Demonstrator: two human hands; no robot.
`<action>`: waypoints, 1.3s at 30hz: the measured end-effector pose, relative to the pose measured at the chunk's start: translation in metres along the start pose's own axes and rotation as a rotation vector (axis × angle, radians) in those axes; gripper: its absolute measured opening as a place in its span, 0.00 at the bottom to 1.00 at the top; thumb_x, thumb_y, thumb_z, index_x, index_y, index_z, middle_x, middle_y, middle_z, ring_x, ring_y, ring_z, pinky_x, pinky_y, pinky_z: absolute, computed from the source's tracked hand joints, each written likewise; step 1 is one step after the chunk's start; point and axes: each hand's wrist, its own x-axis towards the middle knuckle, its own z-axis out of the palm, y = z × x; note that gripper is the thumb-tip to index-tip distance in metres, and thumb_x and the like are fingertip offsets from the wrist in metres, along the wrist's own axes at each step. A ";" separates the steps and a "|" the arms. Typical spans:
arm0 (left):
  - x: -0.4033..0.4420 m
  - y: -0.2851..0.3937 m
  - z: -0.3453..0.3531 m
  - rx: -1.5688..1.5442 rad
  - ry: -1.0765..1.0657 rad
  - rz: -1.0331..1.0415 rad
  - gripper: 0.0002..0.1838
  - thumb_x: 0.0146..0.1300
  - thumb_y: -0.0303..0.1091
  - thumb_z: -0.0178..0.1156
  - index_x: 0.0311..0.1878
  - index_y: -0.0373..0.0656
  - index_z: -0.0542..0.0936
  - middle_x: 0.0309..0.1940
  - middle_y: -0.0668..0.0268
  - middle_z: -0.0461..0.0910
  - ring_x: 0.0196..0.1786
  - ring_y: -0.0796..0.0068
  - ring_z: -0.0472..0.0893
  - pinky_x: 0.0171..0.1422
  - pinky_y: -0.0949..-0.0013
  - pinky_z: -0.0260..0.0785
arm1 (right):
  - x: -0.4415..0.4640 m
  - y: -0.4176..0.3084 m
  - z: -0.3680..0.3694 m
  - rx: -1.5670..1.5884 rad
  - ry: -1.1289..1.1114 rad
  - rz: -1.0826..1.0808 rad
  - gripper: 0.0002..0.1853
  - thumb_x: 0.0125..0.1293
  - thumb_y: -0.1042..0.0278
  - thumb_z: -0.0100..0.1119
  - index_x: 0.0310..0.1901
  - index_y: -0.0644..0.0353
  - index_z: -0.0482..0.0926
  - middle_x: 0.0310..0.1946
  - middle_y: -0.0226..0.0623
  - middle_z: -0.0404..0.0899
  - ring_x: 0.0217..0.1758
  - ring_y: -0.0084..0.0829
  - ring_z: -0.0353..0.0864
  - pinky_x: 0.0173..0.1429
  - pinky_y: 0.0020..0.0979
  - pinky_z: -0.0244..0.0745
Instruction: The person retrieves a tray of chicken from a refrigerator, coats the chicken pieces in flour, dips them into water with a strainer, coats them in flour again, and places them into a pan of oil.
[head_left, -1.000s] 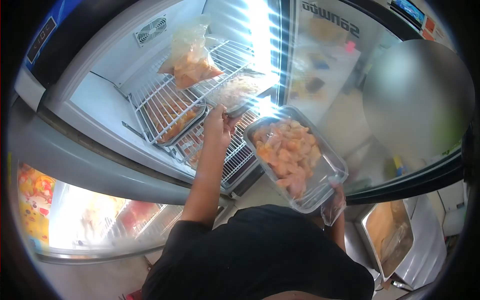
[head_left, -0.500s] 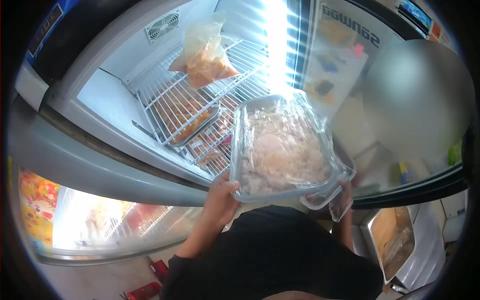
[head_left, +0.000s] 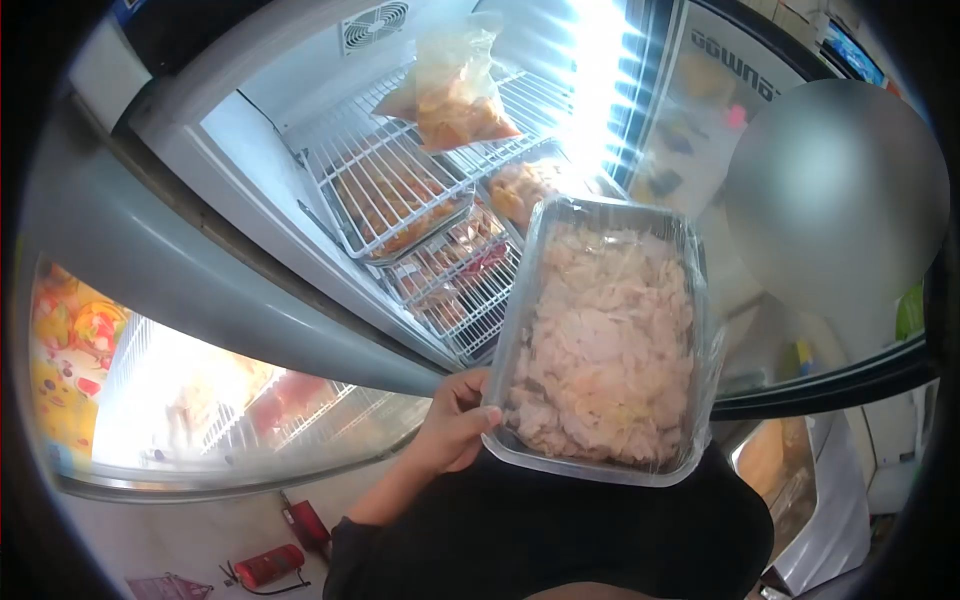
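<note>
A clear plastic tray (head_left: 585, 472) of pale, raw-looking sliced meat (head_left: 605, 340) is held up in front of my body, tilted toward me. Plastic wrap (head_left: 708, 350) covers its top and hangs at the right side. My left hand (head_left: 455, 425) grips the tray's lower left edge, thumb on the rim and fingers underneath. My right hand is hidden from sight, behind the tray or my clothing. Just beyond the tray is the open fridge, where a plastic bag of orange-pink food (head_left: 455, 100) lies on the upper wire shelf (head_left: 375, 200).
Below that shelf stand a tray of orange-brown food (head_left: 395, 200), a tray of pale pieces (head_left: 525, 190) and packed meat (head_left: 440, 285). The open glass door (head_left: 690, 110) is on the right. A fire extinguisher (head_left: 270, 567) is at lower left, an open carton (head_left: 765, 455) at lower right.
The tray has shifted right and slightly down in view, uncovering more of the lower shelf. Its wrap lies flatter, and my right hand has gone out of sight.
</note>
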 end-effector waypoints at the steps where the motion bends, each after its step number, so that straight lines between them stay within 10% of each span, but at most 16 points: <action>1: -0.001 0.001 0.001 0.006 -0.003 0.006 0.17 0.59 0.31 0.70 0.48 0.34 0.79 0.45 0.63 0.84 0.47 0.76 0.82 0.57 0.69 0.74 | 0.000 0.000 0.004 -0.003 -0.013 0.007 0.26 0.66 0.46 0.53 0.55 0.60 0.75 0.47 0.40 0.79 0.47 0.36 0.82 0.53 0.37 0.79; 22: 0.016 -0.021 -0.099 0.199 -0.205 -0.125 0.20 0.55 0.33 0.74 0.47 0.34 0.78 0.42 0.61 0.84 0.43 0.71 0.84 0.52 0.66 0.78 | -0.118 0.033 0.011 0.448 -0.075 0.098 0.48 0.69 0.22 0.37 0.69 0.62 0.70 0.62 0.44 0.77 0.56 0.39 0.80 0.64 0.42 0.74; 23: 0.019 -0.024 -0.113 0.231 -0.270 -0.173 0.20 0.55 0.33 0.73 0.47 0.34 0.79 0.41 0.62 0.84 0.42 0.71 0.84 0.51 0.68 0.78 | -0.134 0.058 -0.016 0.130 -0.124 -0.025 0.47 0.69 0.23 0.38 0.69 0.62 0.70 0.63 0.43 0.76 0.60 0.39 0.78 0.67 0.43 0.71; 29: 0.042 -0.052 -0.166 0.433 -0.674 -0.504 0.20 0.55 0.33 0.74 0.47 0.33 0.80 0.42 0.62 0.85 0.42 0.75 0.84 0.48 0.72 0.75 | -0.223 0.207 0.001 -0.390 0.591 0.106 0.31 0.73 0.43 0.54 0.63 0.64 0.75 0.58 0.42 0.78 0.61 0.33 0.76 0.68 0.36 0.67; 39: 0.159 -0.075 -0.204 0.736 -1.134 -1.094 0.22 0.59 0.27 0.68 0.57 0.31 0.78 0.51 0.59 0.84 0.53 0.71 0.82 0.63 0.67 0.70 | -0.209 0.312 0.055 -0.469 1.183 0.154 0.32 0.70 0.37 0.53 0.61 0.57 0.77 0.49 0.51 0.82 0.50 0.47 0.81 0.61 0.44 0.73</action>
